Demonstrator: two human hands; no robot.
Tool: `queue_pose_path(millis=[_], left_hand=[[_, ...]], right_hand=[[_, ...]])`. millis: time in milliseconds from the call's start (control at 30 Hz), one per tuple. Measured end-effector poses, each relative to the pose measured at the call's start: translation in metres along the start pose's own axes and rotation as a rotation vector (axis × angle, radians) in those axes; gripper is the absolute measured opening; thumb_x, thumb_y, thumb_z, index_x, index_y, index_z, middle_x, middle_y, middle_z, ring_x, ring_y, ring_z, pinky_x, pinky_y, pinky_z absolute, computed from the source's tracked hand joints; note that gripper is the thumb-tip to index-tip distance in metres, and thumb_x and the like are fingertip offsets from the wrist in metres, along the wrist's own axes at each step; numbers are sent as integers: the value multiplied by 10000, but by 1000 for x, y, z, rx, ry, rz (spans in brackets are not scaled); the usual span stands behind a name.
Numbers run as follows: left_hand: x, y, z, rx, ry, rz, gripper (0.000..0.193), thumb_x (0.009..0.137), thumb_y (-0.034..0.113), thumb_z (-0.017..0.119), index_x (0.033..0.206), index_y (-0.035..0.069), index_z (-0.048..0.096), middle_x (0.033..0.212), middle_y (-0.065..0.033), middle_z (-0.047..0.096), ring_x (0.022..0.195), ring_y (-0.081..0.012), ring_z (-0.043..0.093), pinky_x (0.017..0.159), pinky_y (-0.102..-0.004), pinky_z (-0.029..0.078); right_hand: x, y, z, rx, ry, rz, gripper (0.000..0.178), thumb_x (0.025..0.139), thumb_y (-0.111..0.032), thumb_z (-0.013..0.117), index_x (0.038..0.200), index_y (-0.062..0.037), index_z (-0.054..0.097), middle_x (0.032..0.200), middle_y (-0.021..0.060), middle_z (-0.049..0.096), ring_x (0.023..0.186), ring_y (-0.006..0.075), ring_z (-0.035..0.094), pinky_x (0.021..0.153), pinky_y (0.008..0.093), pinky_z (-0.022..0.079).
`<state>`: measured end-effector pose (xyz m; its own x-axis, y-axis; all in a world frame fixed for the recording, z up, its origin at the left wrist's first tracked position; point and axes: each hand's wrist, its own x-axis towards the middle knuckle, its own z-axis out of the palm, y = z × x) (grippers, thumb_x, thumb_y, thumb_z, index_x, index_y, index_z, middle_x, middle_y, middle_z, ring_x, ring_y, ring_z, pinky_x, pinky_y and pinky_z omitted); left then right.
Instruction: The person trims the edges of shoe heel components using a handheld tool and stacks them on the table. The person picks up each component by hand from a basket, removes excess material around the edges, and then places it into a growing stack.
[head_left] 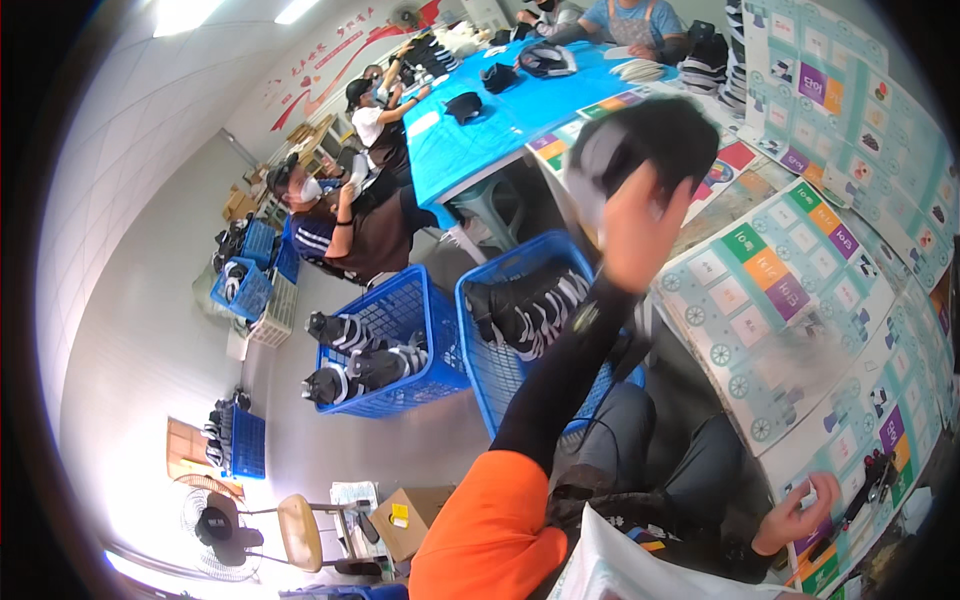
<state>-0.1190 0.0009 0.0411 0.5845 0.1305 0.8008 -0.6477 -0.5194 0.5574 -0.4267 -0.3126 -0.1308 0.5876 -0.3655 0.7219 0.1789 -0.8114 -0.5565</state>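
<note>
My left hand [645,225] reaches far forward, its fingers wrapped round a black shoe [655,140] with a pale grey side. The shoe is raised above the near corner of the printed table covering and blurred by motion. Below my left forearm stands a blue plastic basket [480,370] with several black-and-white shoes [530,310] in it. At the lower right, my right hand [797,515] rests by the table edge, its fingers loosely bent and apart, with nothing in them. Just right of it lie some small dark tools [872,490], too small to name.
Another blue basket [400,380] of shoes stands to the left on the floor. A long blue-covered table [500,130] stretches ahead, where several people sit. A yellow-seated chair [298,533], a fan [215,530] and a cardboard box [410,515] are at the lower left.
</note>
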Motion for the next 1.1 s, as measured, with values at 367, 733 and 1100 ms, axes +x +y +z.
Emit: queue_pose_path(millis=[367, 733, 1100], left_hand=[[-294, -22, -124, 143, -353, -849, 238, 955, 203, 774, 1002, -25, 721, 761, -123, 754, 733, -193, 748, 656, -340, 564], [-287, -36, -152, 306, -490, -353, 612, 863, 151, 799, 1441, 134, 602, 1392, -195, 645, 1329, -417, 553, 1077, -520, 481], [-337, -70, -112, -324, -862, -786, 422, 930, 153, 667, 1348, 108, 634, 1191, -192, 726, 1141, -401, 684, 963, -505, 546]], right_hand=[[-64, -133, 178, 431, -1187, -16, 1165, 780, -372, 910, 1630, -3, 203, 1554, 291, 377, 1272, 549, 564, 1028, 547, 537], [-117, -62, 220, 219, -1186, 340, 627, 844, -34, 644, 1438, 3, 445, 1217, 352, 655, 1131, 563, 620, 961, 596, 504], [72, -266, 133, 1508, -1576, 264, 740, 1099, -316, 614, 1686, -66, 240, 804, 39, 644, 678, 132, 568, 644, 285, 437]])
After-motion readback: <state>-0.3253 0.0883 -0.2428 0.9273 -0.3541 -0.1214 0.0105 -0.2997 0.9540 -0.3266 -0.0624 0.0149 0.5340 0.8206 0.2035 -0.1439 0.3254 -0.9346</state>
